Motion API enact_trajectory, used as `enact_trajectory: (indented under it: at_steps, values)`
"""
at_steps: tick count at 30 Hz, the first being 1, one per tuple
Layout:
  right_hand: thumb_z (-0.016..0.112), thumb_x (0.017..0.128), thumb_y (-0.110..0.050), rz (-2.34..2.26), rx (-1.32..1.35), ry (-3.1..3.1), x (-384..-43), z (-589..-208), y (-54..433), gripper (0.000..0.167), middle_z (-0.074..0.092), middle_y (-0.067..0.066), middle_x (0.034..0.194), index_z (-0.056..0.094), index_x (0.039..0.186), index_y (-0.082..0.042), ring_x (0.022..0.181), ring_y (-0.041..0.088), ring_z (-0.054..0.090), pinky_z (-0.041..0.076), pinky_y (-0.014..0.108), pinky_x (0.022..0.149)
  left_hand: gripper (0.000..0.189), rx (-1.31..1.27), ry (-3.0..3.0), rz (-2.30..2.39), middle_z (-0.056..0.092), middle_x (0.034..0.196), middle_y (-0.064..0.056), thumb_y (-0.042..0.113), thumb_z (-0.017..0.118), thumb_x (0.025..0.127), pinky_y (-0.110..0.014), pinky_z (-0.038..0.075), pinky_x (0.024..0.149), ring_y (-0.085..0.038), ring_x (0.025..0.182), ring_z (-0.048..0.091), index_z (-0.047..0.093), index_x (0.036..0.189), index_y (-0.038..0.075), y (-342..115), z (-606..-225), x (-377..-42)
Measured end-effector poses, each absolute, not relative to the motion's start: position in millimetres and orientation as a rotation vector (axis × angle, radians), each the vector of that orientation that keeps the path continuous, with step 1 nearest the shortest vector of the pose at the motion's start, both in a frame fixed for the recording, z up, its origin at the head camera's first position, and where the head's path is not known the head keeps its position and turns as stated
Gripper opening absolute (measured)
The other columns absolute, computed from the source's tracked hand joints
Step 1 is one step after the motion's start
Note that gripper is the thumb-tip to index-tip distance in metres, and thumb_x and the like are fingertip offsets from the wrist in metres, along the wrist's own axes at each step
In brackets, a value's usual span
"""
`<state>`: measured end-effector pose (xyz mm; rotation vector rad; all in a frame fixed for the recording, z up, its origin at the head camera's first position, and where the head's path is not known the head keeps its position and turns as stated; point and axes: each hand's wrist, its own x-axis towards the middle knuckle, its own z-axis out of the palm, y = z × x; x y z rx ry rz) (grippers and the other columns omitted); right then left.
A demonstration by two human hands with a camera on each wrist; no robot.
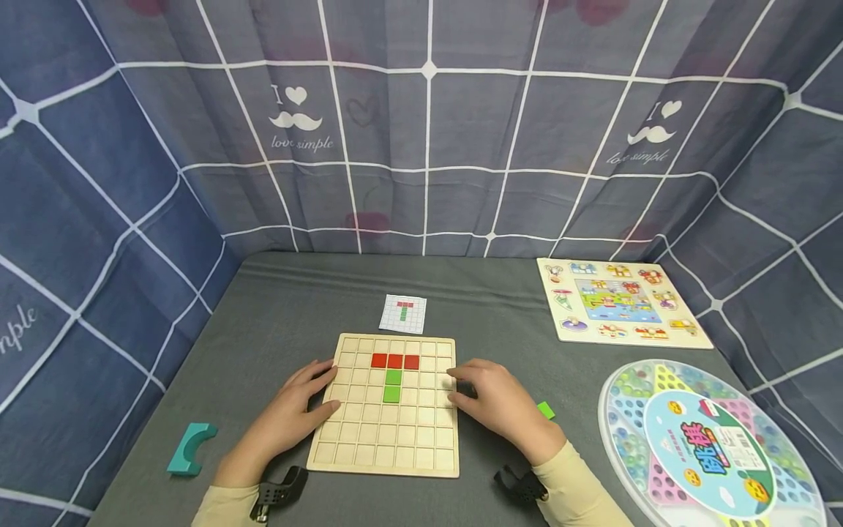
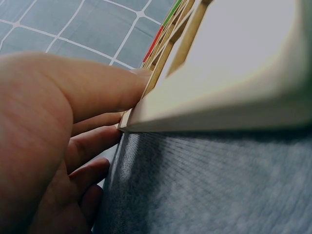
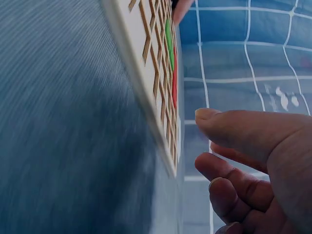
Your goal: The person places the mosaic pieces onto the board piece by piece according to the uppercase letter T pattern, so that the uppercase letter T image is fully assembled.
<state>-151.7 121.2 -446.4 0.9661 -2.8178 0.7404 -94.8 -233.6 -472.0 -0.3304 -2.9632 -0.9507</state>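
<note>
A square wooden grid board [image 1: 388,435] lies on the cloth. Three red tiles [image 1: 395,361] form a row in its upper part, and two green tiles [image 1: 391,394] run down beneath the middle one. My left hand [image 1: 290,410] rests at the board's left edge; its thumb [image 2: 112,90] touches the rim and the other fingers lie along the side. My right hand [image 1: 497,395] hovers by the right edge, fingers loosely bent with nothing between them. Behind the board lies a small card [image 1: 403,315] printed with a red and green T on a grid.
A loose green tile [image 1: 545,410] lies beside my right forearm. At the left is a teal arch block [image 1: 191,448]. On the right are a picture puzzle board [image 1: 626,301] and a round board game [image 1: 714,446]. Checked curtains [image 1: 395,146] enclose the table.
</note>
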Motion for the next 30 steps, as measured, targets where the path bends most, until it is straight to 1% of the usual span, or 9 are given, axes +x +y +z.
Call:
enact_trajectory:
  at_steps: [5,7,12,17,22,25,30]
  values:
    - [0.082,0.083,-0.025,0.725,0.839,-2.845,-148,-448,146,0.037,0.069,-0.003,0.104,0.074,0.117,-0.011,0.075,0.01,0.057,0.049,0.031,0.068,0.06,-0.335,-2.957,-0.954,0.042,0.151,-0.014,0.027,0.071,0.093,-0.067,0.029,0.105,-0.042,0.142,0.027,0.052,0.143,0.001,-234,-474,-95]
    - [0.082,0.083,-0.026,0.731,0.775,-2.868,-145,-447,157,0.038,0.069,-0.004,0.104,0.074,0.118,-0.012,0.074,0.01,0.056,0.048,0.031,0.067,0.06,-0.339,-2.956,-0.956,0.042,0.151,-0.014,0.028,0.071,0.093,-0.067,0.029,0.105,-0.041,0.142,0.027,0.052,0.143,0.001,-234,-474,-96]
    - [0.081,0.085,-0.026,0.735,0.628,-2.925,-137,-446,185,0.038,0.067,-0.004,0.103,0.073,0.119,-0.013,0.068,0.008,0.051,0.044,0.028,0.061,0.06,-0.344,-2.962,-0.958,0.041,0.152,-0.014,0.029,0.071,0.094,-0.067,0.029,0.105,-0.041,0.143,0.027,0.051,0.144,0.002,-234,-476,-96]
    - [0.083,0.082,-0.024,0.712,0.557,-2.9,-128,-448,208,0.039,0.068,-0.003,0.1,0.074,0.119,-0.013,0.068,0.006,0.051,0.047,0.031,0.062,0.061,-0.345,-2.962,-0.955,0.041,0.152,-0.014,0.029,0.071,0.094,-0.067,0.029,0.105,-0.041,0.143,0.027,0.051,0.144,0.002,-234,-476,-97]
    - [0.085,0.08,-0.024,0.694,0.518,-2.867,-121,-452,222,0.04,0.069,-0.001,0.099,0.075,0.116,-0.011,0.07,0.007,0.055,0.049,0.035,0.064,0.06,-0.344,-2.961,-0.946,0.042,0.151,-0.014,0.029,0.071,0.093,-0.067,0.029,0.105,-0.042,0.142,0.027,0.051,0.143,0.001,-235,-476,-97]
    - [0.086,0.078,-0.023,0.686,0.498,-2.851,-117,-454,227,0.04,0.069,0.001,0.099,0.075,0.114,-0.01,0.072,0.007,0.057,0.049,0.034,0.063,0.06,-0.343,-2.961,-0.937,0.042,0.151,-0.014,0.029,0.071,0.093,-0.067,0.029,0.105,-0.042,0.142,0.027,0.052,0.143,0.001,-235,-477,-96]
    - [0.086,0.078,-0.023,0.679,0.466,-2.868,-113,-457,232,0.042,0.069,0.001,0.097,0.075,0.115,-0.009,0.069,0.006,0.053,0.046,0.031,0.06,0.06,-0.341,-2.957,-0.938,0.042,0.151,-0.014,0.029,0.071,0.093,-0.067,0.029,0.105,-0.042,0.142,0.028,0.052,0.143,0.001,-235,-478,-96]
